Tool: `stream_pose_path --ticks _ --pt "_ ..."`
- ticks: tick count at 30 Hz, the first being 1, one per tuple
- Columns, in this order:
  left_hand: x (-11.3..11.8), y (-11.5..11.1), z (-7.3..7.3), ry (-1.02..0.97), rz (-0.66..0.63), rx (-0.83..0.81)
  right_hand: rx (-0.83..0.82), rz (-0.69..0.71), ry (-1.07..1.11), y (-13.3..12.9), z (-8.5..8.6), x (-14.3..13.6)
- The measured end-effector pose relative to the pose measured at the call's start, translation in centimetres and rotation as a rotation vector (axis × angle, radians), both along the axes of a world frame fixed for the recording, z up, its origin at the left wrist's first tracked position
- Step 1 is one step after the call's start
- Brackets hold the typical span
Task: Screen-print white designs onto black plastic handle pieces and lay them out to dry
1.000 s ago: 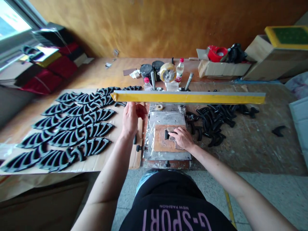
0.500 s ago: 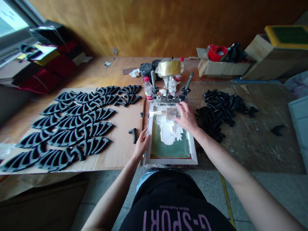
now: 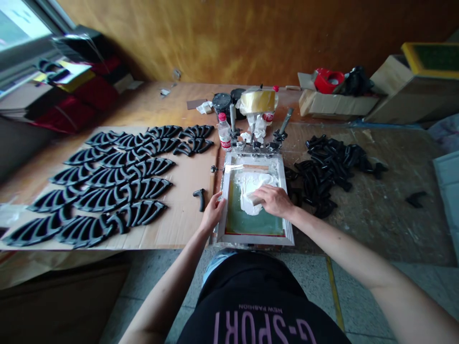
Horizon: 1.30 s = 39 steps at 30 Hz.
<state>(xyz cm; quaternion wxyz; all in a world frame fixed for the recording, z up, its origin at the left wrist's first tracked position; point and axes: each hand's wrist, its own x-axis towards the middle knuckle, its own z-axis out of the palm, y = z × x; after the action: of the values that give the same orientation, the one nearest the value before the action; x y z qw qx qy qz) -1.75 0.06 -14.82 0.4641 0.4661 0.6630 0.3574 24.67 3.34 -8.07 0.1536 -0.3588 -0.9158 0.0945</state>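
A screen printing frame (image 3: 289, 229) lies flat in front of me, its green mesh (image 3: 251, 224) partly covered with thick white ink (image 3: 245, 184). My right hand (image 3: 274, 200) grips a small squeegee (image 3: 255, 198), its edge down in the ink near the middle of the mesh. At the frame's left side, my left hand (image 3: 214, 209) has its fingers closed on the rim. A wooden strip (image 3: 255, 167) rests at the far end of the mesh. Just left of my left hand, one black curved handle (image 3: 199, 198) lies alone on cardboard (image 3: 186, 224).
Rows of black handles (image 3: 122, 177) cover the cardboard on the left. A loose heap of similar handles (image 3: 326, 167) sits to the right. Behind the frame stand metal clamps (image 3: 256, 147), a red-capped bottle (image 3: 224, 134), dark tubs (image 3: 222, 102) and a tape roll (image 3: 256, 101).
My right hand has closed on the squeegee and drawn it from the far end toward me through the ink. My left hand stays at the frame's rim.
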Motion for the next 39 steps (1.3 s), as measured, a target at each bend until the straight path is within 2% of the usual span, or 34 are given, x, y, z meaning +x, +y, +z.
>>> stream_pose_path --ticks 2,5,8,10,12,14,16,18,20,23,25,27,28,29,31,33,35,36,37,38,39 --pt "0.1 0.0 0.2 -0.035 -0.001 -0.008 0.055 0.019 0.005 -0.7 -0.8 -0.1" --pt "0.2 -0.1 0.7 -0.051 0.014 -0.020 0.002 0.093 0.014 -1.5 -1.0 -0.1" --pt "0.3 -0.1 1.9 -0.078 0.019 -0.031 -0.042 -0.042 0.099 0.5 0.3 -0.8" --pt "0.2 -0.2 3.5 -0.118 0.009 -0.030 -0.015 -0.189 0.155 3.3 1.8 -1.4" --pt "0.2 -0.2 5.8 -0.141 0.009 -0.002 0.028 -0.327 0.174 6.5 3.3 -1.1" --pt "0.2 0.1 8.5 -0.144 0.021 0.043 0.073 -0.461 0.215 9.2 4.4 0.8" --pt "0.5 0.8 11.2 -0.187 0.034 0.096 0.118 -0.615 0.322 10.8 4.7 4.0" --pt "1.1 2.1 13.7 -0.290 0.063 0.209 0.112 -0.773 0.408 11.0 3.9 7.3" --pt "1.7 4.0 15.6 -0.392 0.081 0.357 0.015 -0.840 0.391 9.7 2.0 9.0" --pt "2.8 6.5 17.0 -0.470 0.080 0.445 -0.133 -0.693 0.281 6.1 -1.9 7.8" --pt "3.7 6.7 16.4 -0.507 0.147 0.443 -0.169 -0.529 0.102 3.5 -4.1 5.3" --pt "5.0 5.2 14.5 -0.532 0.198 0.369 -0.146 -0.482 -0.064 1.4 -5.2 2.5" --pt "5.8 3.9 13.1 -0.543 0.175 0.267 -0.142 -0.499 -0.114 0.4 -5.2 1.2" --pt "6.6 2.3 11.6 -0.549 0.097 0.105 -0.143 -0.536 -0.133 -0.4 -5.0 -0.1" --pt "8.3 -1.0 8.6 -0.595 -0.130 -0.276 -0.128 -0.594 -0.084 -2.2 -3.9 -2.2" --pt "9.0 -3.4 6.3 -0.654 -0.136 -0.387 -0.082 -0.486 0.026 -3.7 -2.7 -3.6" --pt "8.1 -4.2 4.9 -0.643 -0.022 -0.348 -0.071 -0.285 0.123 -4.4 -2.0 -3.5" --pt "6.8 -3.9 4.5 -0.593 0.033 -0.314 -0.085 -0.246 0.152 -4.2 -1.9 -2.7" --pt "5.1 -3.4 4.1 -0.509 0.083 -0.286 -0.098 -0.289 0.160 -3.8 -2.2 -1.4" --pt "3.1 -2.6 3.8 -0.408 0.112 -0.255 -0.109 -0.408 0.145 -3.1 -2.7 0.4" --pt "0.8 -1.7 3.6 -0.287 0.145 -0.219 -0.093 -0.587 0.102 -2.3 -3.4 2.6"
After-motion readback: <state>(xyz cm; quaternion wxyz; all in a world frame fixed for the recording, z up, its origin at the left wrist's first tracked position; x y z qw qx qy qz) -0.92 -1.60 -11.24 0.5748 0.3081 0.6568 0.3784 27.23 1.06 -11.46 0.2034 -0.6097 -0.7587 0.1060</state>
